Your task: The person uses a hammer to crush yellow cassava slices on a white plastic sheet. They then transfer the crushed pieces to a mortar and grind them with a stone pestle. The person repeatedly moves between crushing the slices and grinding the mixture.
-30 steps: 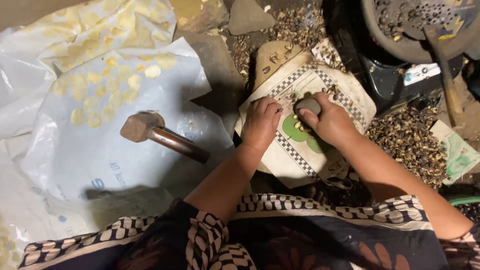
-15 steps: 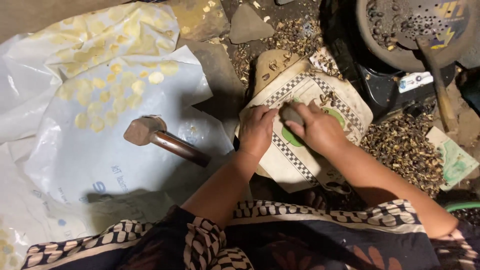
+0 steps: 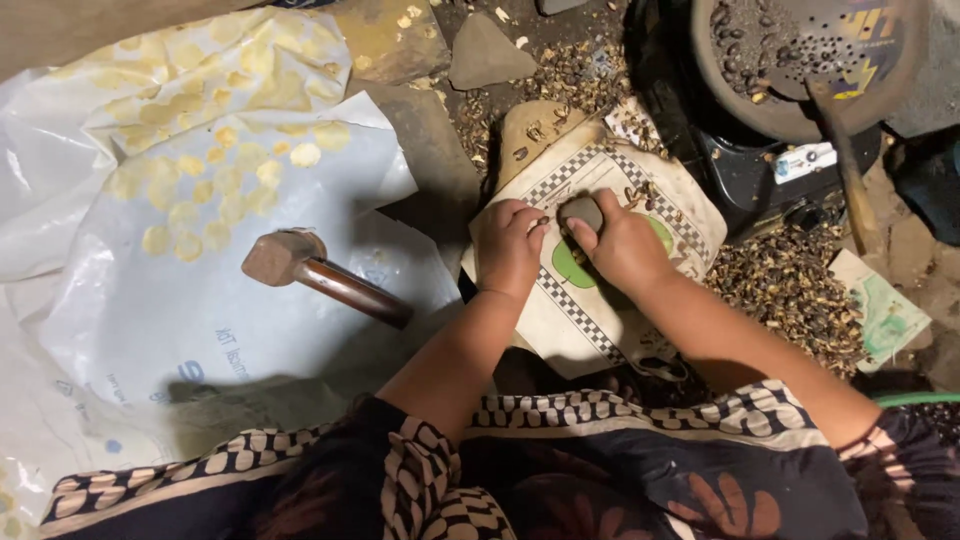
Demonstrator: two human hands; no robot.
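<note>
My right hand [image 3: 628, 247] grips a small grey stone [image 3: 581, 211] over a cream cloth with a checked border and a green patch [image 3: 600, 320]. My left hand [image 3: 507, 247] rests beside it with fingers curled, pinching a small dark seed [image 3: 543, 221] against the cloth right next to the stone. Both hands sit close together at the cloth's middle. Bits of dark shell lie on the cloth's far part.
A wooden mallet [image 3: 320, 275] lies on white plastic sheeting [image 3: 170, 330] to the left, near several flat yellow discs [image 3: 200, 190]. A dark pan of roasted seeds [image 3: 790, 60] with a wooden stick [image 3: 845, 170] stands at the back right. Shell litter [image 3: 790, 290] covers the ground at right.
My hands stay together on the cloth with the stone. The view has shifted slightly, and the stone now sits upright between my fingers.
</note>
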